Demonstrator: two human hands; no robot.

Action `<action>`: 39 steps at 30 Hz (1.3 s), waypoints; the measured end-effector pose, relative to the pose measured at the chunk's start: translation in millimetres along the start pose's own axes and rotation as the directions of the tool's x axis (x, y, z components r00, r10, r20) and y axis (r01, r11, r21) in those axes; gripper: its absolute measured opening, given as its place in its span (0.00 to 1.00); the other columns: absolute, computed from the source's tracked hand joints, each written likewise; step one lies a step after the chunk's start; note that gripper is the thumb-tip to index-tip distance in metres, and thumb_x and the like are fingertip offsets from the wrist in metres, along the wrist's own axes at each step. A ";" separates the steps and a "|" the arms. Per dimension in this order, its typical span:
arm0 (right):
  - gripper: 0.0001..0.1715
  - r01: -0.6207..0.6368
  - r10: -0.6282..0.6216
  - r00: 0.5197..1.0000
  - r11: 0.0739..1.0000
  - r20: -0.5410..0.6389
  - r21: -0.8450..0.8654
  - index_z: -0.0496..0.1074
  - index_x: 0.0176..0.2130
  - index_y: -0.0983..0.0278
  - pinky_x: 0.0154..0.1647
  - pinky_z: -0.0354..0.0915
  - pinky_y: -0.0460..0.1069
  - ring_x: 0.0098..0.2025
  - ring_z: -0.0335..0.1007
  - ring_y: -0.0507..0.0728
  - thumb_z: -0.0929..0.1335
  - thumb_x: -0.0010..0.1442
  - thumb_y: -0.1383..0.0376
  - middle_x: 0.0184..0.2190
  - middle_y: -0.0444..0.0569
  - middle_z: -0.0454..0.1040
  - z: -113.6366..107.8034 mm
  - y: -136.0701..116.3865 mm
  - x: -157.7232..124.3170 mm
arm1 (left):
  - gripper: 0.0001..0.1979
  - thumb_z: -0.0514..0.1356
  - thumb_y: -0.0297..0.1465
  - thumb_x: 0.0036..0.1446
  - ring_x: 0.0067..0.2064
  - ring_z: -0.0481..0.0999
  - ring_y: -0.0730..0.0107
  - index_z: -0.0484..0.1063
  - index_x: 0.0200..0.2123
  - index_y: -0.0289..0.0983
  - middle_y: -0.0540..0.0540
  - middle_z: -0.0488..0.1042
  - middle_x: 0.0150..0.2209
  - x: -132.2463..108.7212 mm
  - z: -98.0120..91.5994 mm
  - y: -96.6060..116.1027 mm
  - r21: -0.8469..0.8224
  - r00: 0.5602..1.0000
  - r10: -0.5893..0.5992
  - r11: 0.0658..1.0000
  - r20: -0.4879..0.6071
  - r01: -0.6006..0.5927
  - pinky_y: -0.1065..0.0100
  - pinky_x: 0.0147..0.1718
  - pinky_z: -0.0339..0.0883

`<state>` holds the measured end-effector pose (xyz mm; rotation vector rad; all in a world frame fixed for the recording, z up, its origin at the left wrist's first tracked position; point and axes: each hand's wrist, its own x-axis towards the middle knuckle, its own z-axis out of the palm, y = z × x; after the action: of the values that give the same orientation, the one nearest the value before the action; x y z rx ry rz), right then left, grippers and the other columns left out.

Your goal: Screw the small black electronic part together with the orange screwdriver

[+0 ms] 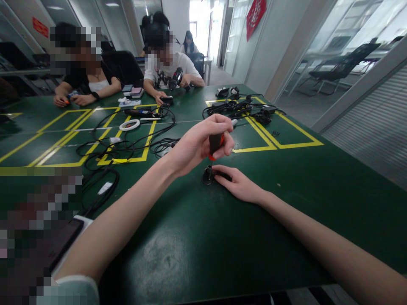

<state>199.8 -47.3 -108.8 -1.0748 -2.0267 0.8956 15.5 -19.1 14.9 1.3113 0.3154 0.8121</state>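
My left hand [200, 144] is wrapped round the black and orange handle of a screwdriver [215, 146], held upright with its tip down on a small black part [208, 176] on the green table [197, 245]. My right hand [237, 183] lies on the table beside that part, fingers pinched on its right side and steadying it. What exactly the black part is cannot be made out.
A tangle of black cables [121, 148] and a white ring [129, 124] lie left of my hands inside yellow tape lines. More black devices and cables [241, 108] sit at the far right. Two people [85, 72] sit at the far end. A phone [60, 243] lies near left.
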 end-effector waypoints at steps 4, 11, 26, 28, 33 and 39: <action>0.18 0.004 -0.004 1.000 1.000 0.012 0.003 0.77 0.55 0.62 0.61 0.72 0.60 0.55 0.80 0.62 0.65 0.68 0.66 0.53 0.52 0.83 -0.9 -1.1 0.1 | 0.17 0.55 0.42 0.62 0.24 0.66 0.75 0.72 0.31 0.34 0.50 0.67 0.22 0.4 -2.0 1.2 0.012 1.000 -0.013 1.000 0.005 0.012 0.72 0.25 0.61; 0.18 -0.002 0.002 1.000 1.000 0.014 -0.007 0.76 0.55 0.62 0.62 0.71 0.60 0.55 0.79 0.62 0.66 0.68 0.65 0.54 0.53 0.82 -1.3 -1.1 -0.7 | 0.09 0.63 0.34 0.57 0.29 0.72 0.76 0.67 0.31 0.35 0.52 0.71 0.28 0.5 -3.1 -4.0 -0.011 0.999 0.035 0.999 0.001 -0.035 0.73 0.32 0.66; 0.20 0.000 0.000 1.000 1.000 0.007 -0.007 0.76 0.56 0.62 0.62 0.72 0.60 0.56 0.79 0.62 0.67 0.67 0.66 0.54 0.53 0.82 -1.9 -0.9 -0.8 | 0.15 0.56 0.38 0.62 0.28 0.69 0.75 0.71 0.28 0.34 0.49 0.68 0.25 1.6 -3.3 -2.0 -0.034 1.000 0.026 0.999 -0.008 -0.026 0.72 0.31 0.66; 0.19 0.004 -0.004 1.000 1.000 0.012 -0.005 0.77 0.56 0.62 0.62 0.72 0.60 0.56 0.79 0.62 0.66 0.67 0.66 0.54 0.53 0.82 -1.7 -0.1 -0.8 | 0.11 0.60 0.37 0.60 0.30 0.71 0.75 0.70 0.30 0.34 0.49 0.70 0.28 1.1 -1.9 -2.7 -0.027 1.000 0.014 1.000 -0.014 -0.015 0.72 0.32 0.68; 0.19 -0.007 0.007 1.000 1.000 0.006 -0.006 0.77 0.56 0.62 0.62 0.71 0.61 0.55 0.79 0.63 0.67 0.68 0.66 0.54 0.53 0.82 -0.5 1.0 -1.0 | 0.12 0.65 0.34 0.57 0.28 0.72 0.77 0.63 0.33 0.38 0.53 0.73 0.28 -0.6 1.5 -2.6 -0.015 1.000 0.002 1.000 0.003 -0.001 0.74 0.30 0.65; 0.19 0.000 0.000 1.000 1.000 0.019 0.001 0.77 0.55 0.61 0.61 0.73 0.60 0.54 0.80 0.62 0.66 0.67 0.66 0.52 0.52 0.83 -1.9 -3.0 -0.6 | 0.12 0.61 0.39 0.61 0.23 0.64 0.77 0.70 0.35 0.36 0.53 0.66 0.22 0.4 1.1 -2.1 0.006 1.000 0.012 1.000 -0.014 -0.012 0.74 0.24 0.58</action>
<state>200.3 -48.6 -105.5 -1.0695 -2.0412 0.9096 17.2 -19.7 13.4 1.3152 0.3212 0.8314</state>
